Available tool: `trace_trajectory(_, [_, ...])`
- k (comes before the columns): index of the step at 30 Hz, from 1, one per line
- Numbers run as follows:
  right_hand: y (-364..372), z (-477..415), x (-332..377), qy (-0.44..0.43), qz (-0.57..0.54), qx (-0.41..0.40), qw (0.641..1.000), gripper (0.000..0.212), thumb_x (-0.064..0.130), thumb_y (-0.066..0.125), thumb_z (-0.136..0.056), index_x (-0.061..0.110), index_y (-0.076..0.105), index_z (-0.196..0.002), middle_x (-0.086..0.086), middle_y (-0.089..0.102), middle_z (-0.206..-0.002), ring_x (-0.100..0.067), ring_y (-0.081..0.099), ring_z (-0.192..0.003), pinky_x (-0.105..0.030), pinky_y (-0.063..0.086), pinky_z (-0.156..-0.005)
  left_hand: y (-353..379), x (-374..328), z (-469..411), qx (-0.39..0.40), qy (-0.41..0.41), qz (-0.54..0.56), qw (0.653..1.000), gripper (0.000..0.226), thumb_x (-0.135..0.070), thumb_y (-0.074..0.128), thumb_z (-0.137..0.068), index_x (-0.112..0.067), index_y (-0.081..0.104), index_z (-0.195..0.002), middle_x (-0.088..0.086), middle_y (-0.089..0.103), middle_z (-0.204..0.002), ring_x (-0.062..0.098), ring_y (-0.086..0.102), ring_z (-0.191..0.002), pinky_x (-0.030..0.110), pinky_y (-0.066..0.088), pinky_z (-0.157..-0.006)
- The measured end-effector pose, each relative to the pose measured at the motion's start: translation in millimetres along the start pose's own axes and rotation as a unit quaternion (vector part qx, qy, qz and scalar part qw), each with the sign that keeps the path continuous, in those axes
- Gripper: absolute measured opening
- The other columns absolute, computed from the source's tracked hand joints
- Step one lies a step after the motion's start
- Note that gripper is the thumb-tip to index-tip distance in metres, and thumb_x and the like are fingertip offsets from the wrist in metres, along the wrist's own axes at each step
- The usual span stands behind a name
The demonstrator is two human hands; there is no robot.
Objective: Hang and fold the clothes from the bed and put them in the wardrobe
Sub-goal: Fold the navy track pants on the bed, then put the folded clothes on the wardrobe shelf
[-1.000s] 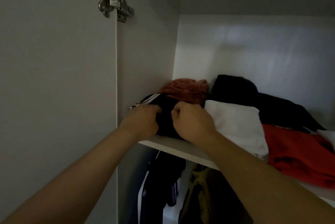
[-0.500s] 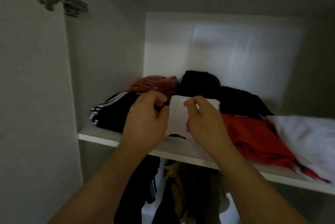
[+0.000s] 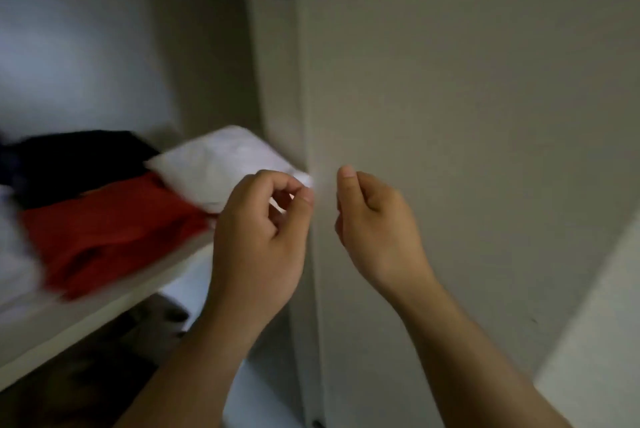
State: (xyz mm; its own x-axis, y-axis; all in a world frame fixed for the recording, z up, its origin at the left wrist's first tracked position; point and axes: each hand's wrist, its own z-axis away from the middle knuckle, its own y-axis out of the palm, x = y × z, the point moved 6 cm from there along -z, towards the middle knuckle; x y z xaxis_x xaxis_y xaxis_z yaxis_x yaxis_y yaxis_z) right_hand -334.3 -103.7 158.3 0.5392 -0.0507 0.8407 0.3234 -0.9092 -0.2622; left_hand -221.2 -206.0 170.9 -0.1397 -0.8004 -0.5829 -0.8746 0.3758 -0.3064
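From the head camera, my left hand (image 3: pixel 259 237) and right hand (image 3: pixel 377 230) hover side by side before the edge of the wardrobe door (image 3: pixel 450 116). The fingers (image 3: pixel 346 178) are loosely curled and hold nothing. The folded clothes lie on the shelf (image 3: pixel 104 306) to my left. The white garment (image 3: pixel 214 164) is at its right end, the red garment (image 3: pixel 104 233) beside it, and the dark garment (image 3: pixel 76 157) behind. Everything is blurred.

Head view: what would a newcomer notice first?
Two bare hands mid-frame, fingers loosely curled: the left hand overlaps the corner of a white folded garment, contact unclear, and the right hand is empty before the wardrobe door. Left of them, a red garment stands out on the shelf, blurred.
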Motion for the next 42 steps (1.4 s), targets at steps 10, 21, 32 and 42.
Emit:
trace_trajectory(10, [-256.8,161.6,-80.6,0.211,0.17,-0.298,0.915,0.061,0.054,0.033,-0.104,0.003,0.047,-0.074,-0.017,0.059,-0.068,-0.019,0.046,-0.055,-0.046,0.046,-0.057,207.4,-143.1,114.1,0.269,0.07,0.24,0.93,0.008,-0.025,0.065,-0.095,-0.025,0.061,-0.088,-0.014,0.059,-0.079,0.006,0.056,-0.069,0.009,0.039,-0.061])
trace_trajectory(21, [-552.1,394.8,-108.3,0.291,0.24,-0.523,0.764,0.058,0.049,0.038,-0.104,0.004,0.05,-0.071,-0.022,0.062,-0.07,-0.033,0.053,-0.057,-0.04,0.044,-0.056,392.4,-407.6,327.8,0.506,0.12,0.362,0.774,0.008,-0.029,0.062,-0.096,-0.022,0.064,-0.092,-0.01,0.065,-0.085,0.005,0.059,-0.075,0.011,0.047,-0.065])
trace_trajectory(32, [-807.6,604.2,-143.5,0.401,0.25,-0.581,0.662,0.052,0.044,0.039,-0.106,0.018,0.037,-0.06,0.002,0.039,-0.05,-0.017,0.038,-0.047,-0.034,0.031,-0.054,547.1,-642.5,543.0,0.646,0.14,0.354,0.661,0.013,-0.028,0.066,-0.094,-0.026,0.062,-0.082,-0.007,0.064,-0.077,0.0,0.058,-0.075,0.006,0.043,-0.059])
trace_trajectory(42, [-971.6,743.6,-226.7,0.533,0.202,-0.592,0.57,0.035,0.038,0.039,-0.106,0.019,0.066,-0.092,-0.002,0.071,-0.09,-0.021,0.065,-0.082,-0.049,0.057,-0.08,733.8,-777.6,730.7,0.767,0.174,0.247,0.566,0.014,-0.029,0.067,-0.094,-0.028,0.059,-0.083,-0.01,0.064,-0.082,0.004,0.059,-0.076,0.02,0.041,-0.058])
